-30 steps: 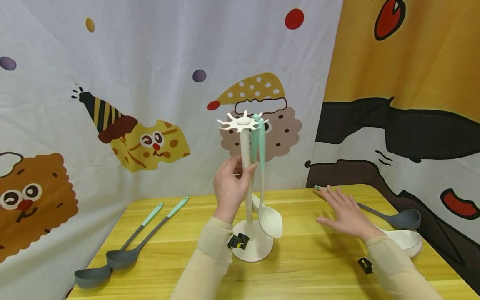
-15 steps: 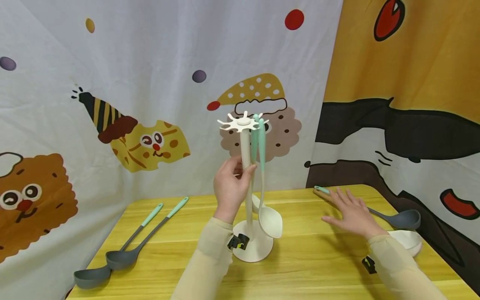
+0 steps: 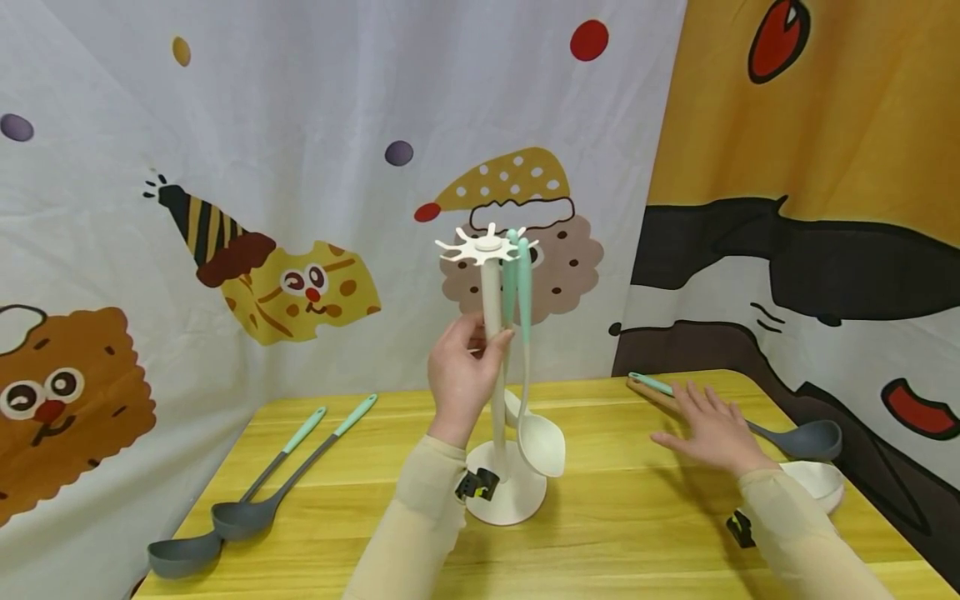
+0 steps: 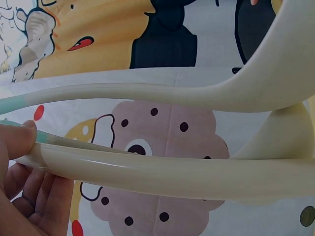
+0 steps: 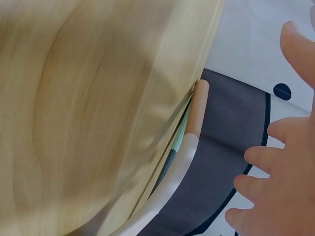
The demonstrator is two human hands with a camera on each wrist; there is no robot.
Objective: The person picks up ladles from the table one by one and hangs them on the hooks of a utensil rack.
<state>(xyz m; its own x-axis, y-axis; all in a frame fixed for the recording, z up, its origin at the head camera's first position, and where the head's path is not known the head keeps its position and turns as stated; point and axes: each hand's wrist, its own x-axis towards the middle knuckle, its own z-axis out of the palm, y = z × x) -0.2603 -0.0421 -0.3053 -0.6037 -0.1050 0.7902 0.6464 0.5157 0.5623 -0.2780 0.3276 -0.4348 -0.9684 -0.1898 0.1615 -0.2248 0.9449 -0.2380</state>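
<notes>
My left hand (image 3: 465,375) grips the cream post of a utensil stand (image 3: 491,292), thumb in front and fingers behind. From its notched top hang two cream utensils with mint handles; the front one is a spoon-like turner (image 3: 542,444), the rear one (image 3: 512,407) mostly hidden. In the left wrist view the post (image 4: 172,174) runs beside them. My right hand (image 3: 716,429) hovers with spread fingers, holding nothing, above a white ladle (image 3: 817,482) with a wooden-ended handle (image 5: 199,105). A dark grey ladle (image 3: 810,440) with a mint handle end lies just behind it.
Two grey ladles (image 3: 243,518) with mint handles lie at the table's left, their bowls close together. The wooden table (image 3: 360,533) backs onto a printed curtain (image 3: 315,167). The stand's round base (image 3: 506,504) rests mid-table.
My right hand has drifted a little to the right and slightly down, uncovering more of the wooden handle and mint handle end. The left hand and stand have stayed put.
</notes>
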